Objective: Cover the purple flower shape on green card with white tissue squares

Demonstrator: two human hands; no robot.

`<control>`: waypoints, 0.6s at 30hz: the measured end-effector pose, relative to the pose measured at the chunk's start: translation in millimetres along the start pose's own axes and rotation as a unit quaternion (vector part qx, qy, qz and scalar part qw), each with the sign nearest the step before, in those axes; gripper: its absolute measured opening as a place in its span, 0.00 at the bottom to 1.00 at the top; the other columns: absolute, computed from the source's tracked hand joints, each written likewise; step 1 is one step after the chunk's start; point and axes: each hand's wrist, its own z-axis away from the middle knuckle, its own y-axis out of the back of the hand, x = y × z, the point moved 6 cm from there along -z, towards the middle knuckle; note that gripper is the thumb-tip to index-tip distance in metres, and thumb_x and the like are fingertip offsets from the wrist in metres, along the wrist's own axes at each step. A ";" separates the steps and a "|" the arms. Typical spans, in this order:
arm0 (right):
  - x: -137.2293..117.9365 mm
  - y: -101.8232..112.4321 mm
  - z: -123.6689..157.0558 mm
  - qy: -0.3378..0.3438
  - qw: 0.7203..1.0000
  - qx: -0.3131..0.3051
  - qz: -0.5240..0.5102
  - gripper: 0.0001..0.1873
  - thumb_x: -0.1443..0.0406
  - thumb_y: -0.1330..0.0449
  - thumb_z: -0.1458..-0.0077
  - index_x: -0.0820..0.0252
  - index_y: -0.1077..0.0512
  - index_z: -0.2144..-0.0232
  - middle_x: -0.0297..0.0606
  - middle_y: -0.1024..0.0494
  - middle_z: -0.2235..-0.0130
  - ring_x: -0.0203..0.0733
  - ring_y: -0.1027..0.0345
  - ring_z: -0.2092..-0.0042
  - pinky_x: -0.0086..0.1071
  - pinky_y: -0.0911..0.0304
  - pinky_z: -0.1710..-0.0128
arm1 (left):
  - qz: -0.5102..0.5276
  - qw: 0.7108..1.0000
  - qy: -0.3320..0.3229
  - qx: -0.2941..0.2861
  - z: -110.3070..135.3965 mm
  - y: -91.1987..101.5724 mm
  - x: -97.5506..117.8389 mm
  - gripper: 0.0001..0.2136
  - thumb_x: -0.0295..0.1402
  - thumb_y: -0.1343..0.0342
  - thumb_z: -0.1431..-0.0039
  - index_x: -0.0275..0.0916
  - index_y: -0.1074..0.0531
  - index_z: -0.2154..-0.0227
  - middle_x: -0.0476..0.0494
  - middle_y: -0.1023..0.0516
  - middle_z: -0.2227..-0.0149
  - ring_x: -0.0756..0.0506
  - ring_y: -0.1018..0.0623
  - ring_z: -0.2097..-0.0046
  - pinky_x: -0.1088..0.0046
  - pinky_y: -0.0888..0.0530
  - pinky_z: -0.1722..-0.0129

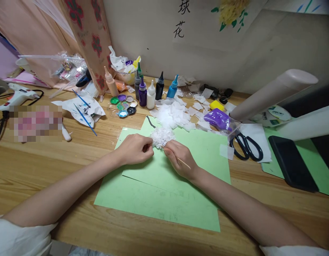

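Your white paper cluster (162, 137) sits on the upper sheet of green paper (204, 153), just above the middle of the view, and both of your hands meet at it. Your left hand (134, 149) comes in from 8 o'clock; its grip is curled nearly closed, fingertips pinching the cluster's left edge. Your right hand (180, 160) comes in from 4 o'clock, its grip closed around a thin wooden stick (183, 163) whose free end points toward 4 o'clock, while its fingertips touch the cluster's lower right edge.

A second green sheet (154, 202) lies beneath the first, reaching toward 6 o'clock over the wooden tabletop (42, 167).

At 12 o'clock from the cluster, just beside it, lies a loose pile of white paper squares (175, 113). Beyond that, a row of paint bottles (151, 92) stands near the wall, with a small paint palette (123, 105) at 11 o'clock.

At 2 o'clock you have a purple lump in clear plastic (219, 119) and a small yellow block (216, 105) just behind it. Black scissors (246, 145) lie at 3 o'clock, on white paper beside the green sheet. A dark phone (292, 161) lies further out the same way.

Far toward 9 o'clock, a white glue gun (19, 96) rests near the tabletop's edge, and a blue-handled brush (86, 121) lies on crumpled paper.
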 end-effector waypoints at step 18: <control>11.1 22.8 10.1 -0.089 0.974 0.137 -0.157 0.27 0.54 0.64 0.34 0.56 0.43 0.82 0.31 0.41 0.82 0.34 0.50 0.80 0.32 0.50 0.78 | 0.014 0.984 0.071 0.161 -26.4 35.8 -9.2 0.13 0.40 0.52 0.40 0.37 0.30 0.73 0.49 0.29 0.76 0.50 0.32 0.73 0.75 0.40 0.73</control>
